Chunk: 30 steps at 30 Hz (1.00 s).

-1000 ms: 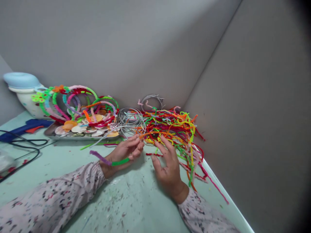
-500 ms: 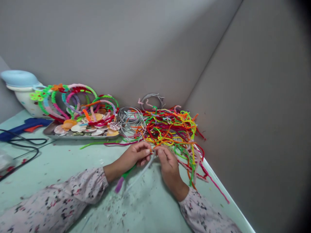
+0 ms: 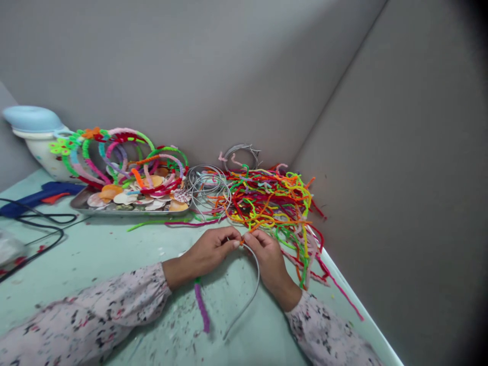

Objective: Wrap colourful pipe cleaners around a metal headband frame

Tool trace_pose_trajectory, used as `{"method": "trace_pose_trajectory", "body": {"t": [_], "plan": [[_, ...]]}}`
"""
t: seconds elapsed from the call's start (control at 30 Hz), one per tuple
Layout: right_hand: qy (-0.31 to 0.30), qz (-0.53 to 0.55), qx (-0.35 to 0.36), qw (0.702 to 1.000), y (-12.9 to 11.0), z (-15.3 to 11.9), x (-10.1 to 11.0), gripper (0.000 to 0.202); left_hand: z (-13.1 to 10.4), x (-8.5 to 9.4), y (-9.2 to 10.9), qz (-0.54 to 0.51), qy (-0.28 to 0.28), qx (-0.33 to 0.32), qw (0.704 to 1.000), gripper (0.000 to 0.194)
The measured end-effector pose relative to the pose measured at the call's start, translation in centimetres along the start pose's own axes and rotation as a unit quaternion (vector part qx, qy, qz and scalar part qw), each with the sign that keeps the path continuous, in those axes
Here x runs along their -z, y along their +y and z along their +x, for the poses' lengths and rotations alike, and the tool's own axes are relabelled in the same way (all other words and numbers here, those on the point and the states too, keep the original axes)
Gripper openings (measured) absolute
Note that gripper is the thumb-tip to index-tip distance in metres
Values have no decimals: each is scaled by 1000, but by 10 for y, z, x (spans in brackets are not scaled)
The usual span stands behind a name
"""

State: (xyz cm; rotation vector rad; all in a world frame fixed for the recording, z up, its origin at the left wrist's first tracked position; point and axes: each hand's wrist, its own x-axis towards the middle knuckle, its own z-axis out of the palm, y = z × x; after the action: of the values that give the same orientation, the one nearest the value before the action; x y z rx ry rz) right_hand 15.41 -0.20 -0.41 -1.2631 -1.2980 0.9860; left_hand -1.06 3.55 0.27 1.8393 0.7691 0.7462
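Observation:
My left hand [image 3: 213, 251] pinches a bent grey wire [image 3: 254, 284] near the middle of the table, its fingers closed beside an orange pipe cleaner wound there. The bare end of the wire curves down toward me. From under the left hand hangs the wire's other end, wrapped in purple pipe cleaner [image 3: 202, 307] with a bit of green above it. My right hand [image 3: 269, 262] is closed on the orange pipe cleaner [image 3: 260, 224], whose free tail sticks out past the fingers to the right. The fingertips of both hands almost meet.
Behind the hands lies a tangled pile of colourful pipe cleaners [image 3: 274, 198] and grey wire coils [image 3: 208, 185]. A metal tray [image 3: 129, 212] bears seashells and wrapped hoops [image 3: 125, 134]. At left are a blue glue gun [image 3: 28, 201], its black cord [image 3: 57, 239] and a blue-lidded container [image 3: 36, 119].
The bare wire end has swung from lower left to a curve on the right. The purple-wrapped end now hangs more steeply. My hands stay together at the orange pipe cleaner.

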Motion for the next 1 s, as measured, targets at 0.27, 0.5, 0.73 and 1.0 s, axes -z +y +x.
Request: {"method": "trace_pose_trajectory", "body": {"t": [0.27,0.5,0.73,1.0], "plan": [[7,-43,5,999,4,0,1,24,2,1,-3,122,2,3,993,21],[3,-66,5,998,5,1,-1,26,2,3,-4,153,-14,8,988,19],[1,-88,15,996,9,-1,-2,24,4,6,-9,165,-49,14,985,20],[6,-106,18,994,11,1,-4,24,4,8,-11,164,-34,19,986,19]]}}
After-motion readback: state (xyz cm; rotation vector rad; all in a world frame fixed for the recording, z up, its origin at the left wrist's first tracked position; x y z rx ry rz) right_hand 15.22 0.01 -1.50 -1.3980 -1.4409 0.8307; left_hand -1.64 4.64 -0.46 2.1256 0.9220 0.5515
